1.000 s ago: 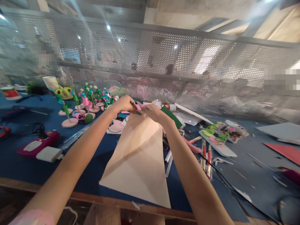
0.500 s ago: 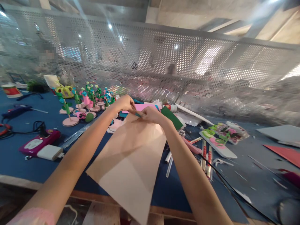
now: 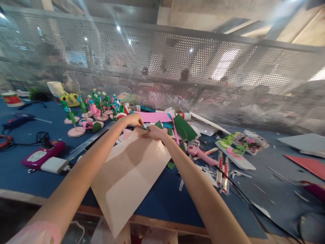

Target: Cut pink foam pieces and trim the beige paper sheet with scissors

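A large cream sheet of paper (image 3: 129, 173) slants down over the table's front edge, its lowest corner pointing toward me. At its far end my left hand (image 3: 134, 120) is closed, with fingertips pinching at the edge. Close beside it, my right hand (image 3: 153, 133) is also closed on the sheet's far edge. A small dark green bit shows between the two sets of fingertips; what it is cannot be made out. Behind the hands lie a pink strip (image 3: 154, 117) and a green sheet (image 3: 185, 127).
Several small paper flowers on round bases (image 3: 76, 131) stand at the left. Nearer are a magenta box (image 3: 42, 156) and white plug (image 3: 54, 165). A pink glue gun (image 3: 203, 156), glue-stick packs (image 3: 225, 176) and scraps lie at the right. A perforated metal screen (image 3: 162, 61) runs behind.
Both hands have shifted slightly left and lower. The sheet has swung with them, its near corner moving left, uncovering the pink glue gun and green scraps on the right.
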Action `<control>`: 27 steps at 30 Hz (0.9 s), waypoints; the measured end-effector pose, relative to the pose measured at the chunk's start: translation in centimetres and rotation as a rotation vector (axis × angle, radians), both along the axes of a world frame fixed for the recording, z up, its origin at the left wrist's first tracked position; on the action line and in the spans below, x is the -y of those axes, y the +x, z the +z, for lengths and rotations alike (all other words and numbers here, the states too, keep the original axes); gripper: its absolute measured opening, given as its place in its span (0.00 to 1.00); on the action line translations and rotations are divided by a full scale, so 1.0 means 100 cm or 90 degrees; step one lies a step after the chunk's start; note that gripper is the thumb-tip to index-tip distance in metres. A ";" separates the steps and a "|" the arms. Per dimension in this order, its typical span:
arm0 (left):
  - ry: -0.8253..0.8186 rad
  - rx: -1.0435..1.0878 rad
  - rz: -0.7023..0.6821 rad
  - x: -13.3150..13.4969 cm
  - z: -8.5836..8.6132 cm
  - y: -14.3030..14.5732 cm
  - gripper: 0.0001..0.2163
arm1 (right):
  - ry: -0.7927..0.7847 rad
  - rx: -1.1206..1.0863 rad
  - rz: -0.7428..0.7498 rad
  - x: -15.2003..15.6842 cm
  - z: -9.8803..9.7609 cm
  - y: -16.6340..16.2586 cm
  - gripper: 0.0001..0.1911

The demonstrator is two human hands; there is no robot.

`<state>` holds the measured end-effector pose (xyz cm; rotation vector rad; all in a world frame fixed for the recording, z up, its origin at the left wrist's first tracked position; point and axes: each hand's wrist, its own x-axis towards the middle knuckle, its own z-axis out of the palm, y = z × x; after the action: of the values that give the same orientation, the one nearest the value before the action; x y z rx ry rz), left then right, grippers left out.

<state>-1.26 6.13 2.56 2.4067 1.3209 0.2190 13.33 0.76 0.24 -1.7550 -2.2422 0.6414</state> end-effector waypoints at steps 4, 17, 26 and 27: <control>-0.022 -0.023 -0.012 0.002 0.000 0.001 0.10 | 0.006 0.009 0.004 0.001 -0.001 -0.001 0.24; 0.047 -0.028 -0.031 -0.001 -0.001 0.001 0.10 | -0.039 -0.037 0.002 -0.005 -0.006 0.008 0.23; 0.026 -0.072 -0.029 0.001 0.004 -0.001 0.11 | -0.007 -0.042 0.031 -0.008 -0.009 0.009 0.24; 0.027 -0.068 -0.025 0.001 0.004 -0.001 0.11 | -0.007 -0.049 0.028 -0.009 -0.010 0.010 0.24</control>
<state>-1.33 6.03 2.96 2.5084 1.3268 0.1100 14.29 1.62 -0.73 -1.6619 -2.2349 0.7197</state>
